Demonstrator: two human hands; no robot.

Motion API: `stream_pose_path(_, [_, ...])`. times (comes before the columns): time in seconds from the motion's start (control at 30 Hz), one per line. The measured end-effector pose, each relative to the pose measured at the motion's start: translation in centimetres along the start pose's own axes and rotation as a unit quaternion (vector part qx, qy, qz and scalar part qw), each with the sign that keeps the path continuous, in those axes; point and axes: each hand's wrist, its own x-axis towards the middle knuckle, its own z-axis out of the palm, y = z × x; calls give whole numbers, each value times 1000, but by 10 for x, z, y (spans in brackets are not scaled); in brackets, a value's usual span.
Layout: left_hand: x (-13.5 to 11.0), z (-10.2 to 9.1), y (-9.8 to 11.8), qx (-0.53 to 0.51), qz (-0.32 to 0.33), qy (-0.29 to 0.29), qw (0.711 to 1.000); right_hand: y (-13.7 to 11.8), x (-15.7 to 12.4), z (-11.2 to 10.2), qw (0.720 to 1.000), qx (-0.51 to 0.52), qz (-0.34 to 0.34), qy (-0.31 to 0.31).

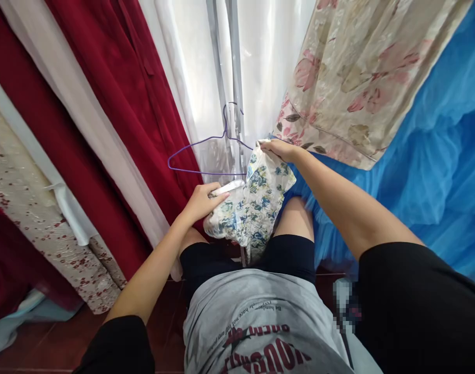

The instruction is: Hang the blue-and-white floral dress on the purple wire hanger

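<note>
A small white garment with blue and yellow flowers (pixel 259 202) hangs between my hands, in front of my legs. My left hand (pixel 202 202) pinches its white edge on the left side. On the upper right, my right hand (pixel 278 149) grips the garment's top corner, with the fingers partly hidden by cloth. Just behind it is a purple wire hanger (pixel 200 140), its hook upward. The garment and my right hand cover the hanger's right end, so I cannot tell whether cloth is on it.
Long dark red fabric (pixel 116 104) and white fabric (pixel 183 47) hang ahead and left. A beige floral cloth (pixel 339 93) and blue tulle (pixel 428 171) hang to the right. Grey vertical poles (pixel 233 52) stand behind the hanger. Dark red tiles (pixel 155 322) cover the floor.
</note>
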Motion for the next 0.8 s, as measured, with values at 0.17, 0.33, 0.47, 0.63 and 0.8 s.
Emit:
stream_pose_path(0.17, [-10,-40,-63,85,-35,16,996,-8,-19,2,993,51,68,-84])
stream_pose_path(0.33, [-4,-54,-124,148,-145,-39,978,-14,-28,-22,990,23,88,-109])
stream_pose_path(0.47, [31,-64,-137,150,-194,-2,969,-22,-31,-18,981,37,124,-145])
stream_pose_path(0.63, [89,-73,-122,135,-187,150,961,-32,-35,-8,972,80,155,-158])
stream_pose_path(0.8, [124,-73,-97,35,-136,207,968,-14,-41,-16,979,78,152,-116])
